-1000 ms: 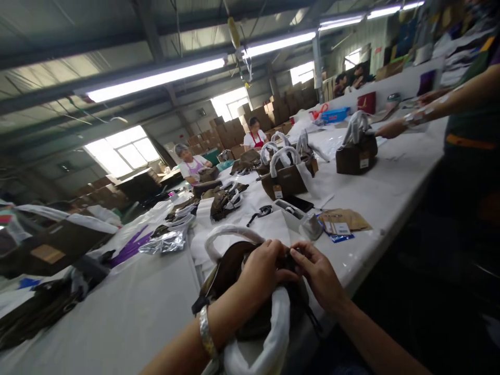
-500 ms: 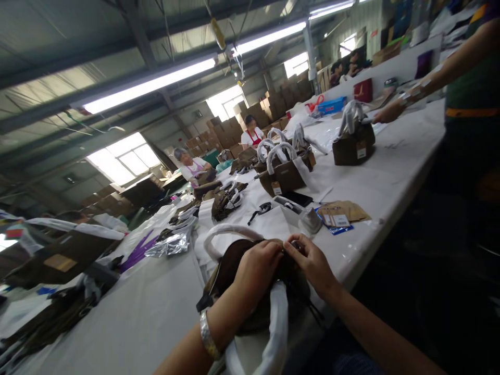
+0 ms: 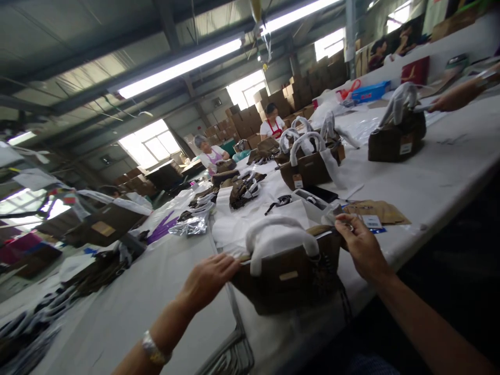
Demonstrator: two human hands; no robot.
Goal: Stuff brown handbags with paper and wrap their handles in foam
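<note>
A dark olive handbag (image 3: 269,289) stands upright before me, its handles (image 3: 278,225) wrapped in white and a small light plate on its front. At its upper left corner, my left hand (image 3: 211,276) is closed on the edge, fingers together over the rim. My right hand (image 3: 359,244) pinches the upper right corner between thumb and fingers. Dark cords hang down the bag's right side. The bag's inside is hidden from this angle.
Beyond the bag lie brown paper pouches (image 3: 378,212) and a dark phone-like slab (image 3: 320,194). Another wrapped-handle handbag (image 3: 307,171) stands behind them. Farther right, a co-worker's hand (image 3: 449,100) reaches toward a handbag (image 3: 396,136). Crinkled silver plastic (image 3: 190,226) lies left.
Both hands have moved from the bag's top opening out to its two upper corners. The bag has turned and tipped upright, so its front panel faces me. My view has shifted left.
</note>
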